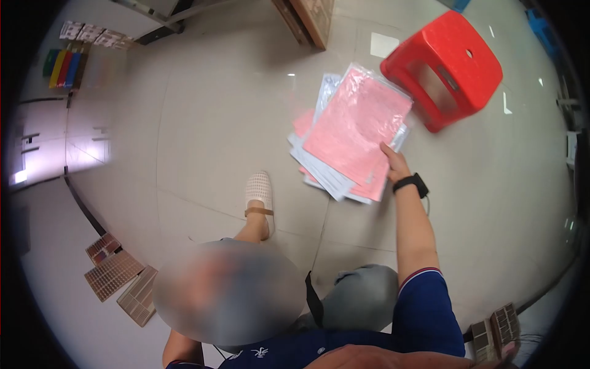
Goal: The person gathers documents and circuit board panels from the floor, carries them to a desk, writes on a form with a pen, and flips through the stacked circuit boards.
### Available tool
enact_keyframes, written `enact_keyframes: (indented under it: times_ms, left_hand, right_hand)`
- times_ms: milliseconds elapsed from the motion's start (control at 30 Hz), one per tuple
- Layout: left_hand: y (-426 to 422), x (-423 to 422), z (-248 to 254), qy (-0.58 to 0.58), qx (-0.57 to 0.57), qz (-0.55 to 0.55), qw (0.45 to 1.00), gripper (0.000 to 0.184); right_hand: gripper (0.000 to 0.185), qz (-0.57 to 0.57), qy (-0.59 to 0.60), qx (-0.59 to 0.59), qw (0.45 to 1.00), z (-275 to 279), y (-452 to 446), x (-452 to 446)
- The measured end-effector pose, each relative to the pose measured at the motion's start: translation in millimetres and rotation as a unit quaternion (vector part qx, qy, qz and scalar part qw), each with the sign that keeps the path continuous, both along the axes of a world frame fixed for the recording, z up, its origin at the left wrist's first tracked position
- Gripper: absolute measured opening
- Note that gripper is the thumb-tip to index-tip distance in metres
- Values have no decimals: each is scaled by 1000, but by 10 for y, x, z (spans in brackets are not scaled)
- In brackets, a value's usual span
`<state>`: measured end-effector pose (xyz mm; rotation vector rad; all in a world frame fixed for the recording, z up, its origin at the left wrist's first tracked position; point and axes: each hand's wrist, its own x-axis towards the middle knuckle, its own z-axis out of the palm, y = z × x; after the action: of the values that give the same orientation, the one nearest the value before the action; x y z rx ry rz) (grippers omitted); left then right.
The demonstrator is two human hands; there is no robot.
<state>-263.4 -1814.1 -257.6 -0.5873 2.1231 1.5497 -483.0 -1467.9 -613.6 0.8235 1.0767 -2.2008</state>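
My right hand (396,166), with a black band on its wrist, grips the right edge of a fanned stack of papers (359,123), thumb on top. The top sheet is pink and lies in a clear, shiny plastic sleeve. Beneath it, white printed sheets and more pink ones stick out at angles. Whether the stack touches the floor I cannot tell. A round blurred patch covers the area where my left forearm (183,349) leads, so my left hand's fingers are hidden.
A red plastic stool (458,64) stands just beyond the stack, at the upper right. My foot in a beige woven shoe (259,190) is on the tiled floor (203,135). A brown wooden piece of furniture (313,21) is at the top. Compartmented trays (115,275) lie at the left.
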Motion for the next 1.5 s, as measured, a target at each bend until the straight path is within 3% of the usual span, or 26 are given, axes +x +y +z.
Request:
enact_keyframes:
  times_ms: [133,200,267,367,433,533,633,700,733,800,900,1000,1200,1400,1467,1500]
  left_hand:
    - [77,57,-51,-10,20,24,999,26]
    - [125,84,-57,-12,13,21,1000,27]
    - [205,60,-43,-4,1,-5,1000,27]
    - [313,55,-9,16,-20,-27,999,26]
    - [409,61,16,20,-35,-21,999,26]
    - [469,79,27,26,-41,-16,999,26]
    - [568,102,185,62,-93,-63,992,25]
    - [642,214,340,136,-176,-175,959,18]
    - [746,187,489,170,-245,-288,910,18]
    - [924,213,728,182,-369,-390,824,17]
    - [850,181,742,105,-336,-343,871,21]
    - [636,-79,663,223,-345,-400,819,18]
    - [358,-652,700,194,-251,-452,834,9]
    - [110,-941,520,103,-181,-457,865,14]
    - [47,-908,519,150,-142,-285,936,16]
    - [-9,-825,555,109,-112,-176,972,22]
  right_hand:
    - [44,52,-3,85,995,225,1056,692]
    - [47,21,-43,78,996,414,1275,1071]
    - [50,-7,-41,55,998,385,1311,1421]
    - [51,-32,24,125,991,175,1178,1696]
    - [55,-60,15,49,997,218,1072,1692]
    - [56,-67,42,34,996,332,1130,1678]
    - [57,-70,76,95,990,584,1307,1694]
    - [55,-89,75,61,991,690,1527,1710]
    - [55,-90,84,69,990,868,1592,1667]
    - [54,-116,76,66,988,935,1813,1652]
    - [52,-173,120,102,972,1157,1993,1609]
    - [56,-195,165,80,963,1688,1901,1396]
    - [63,-226,161,34,960,2596,1455,1082]
    - [68,-170,161,32,972,3627,951,1111]
    - [70,-159,148,34,976,4093,806,1166]
    - [72,-149,129,34,980,4335,721,1209]
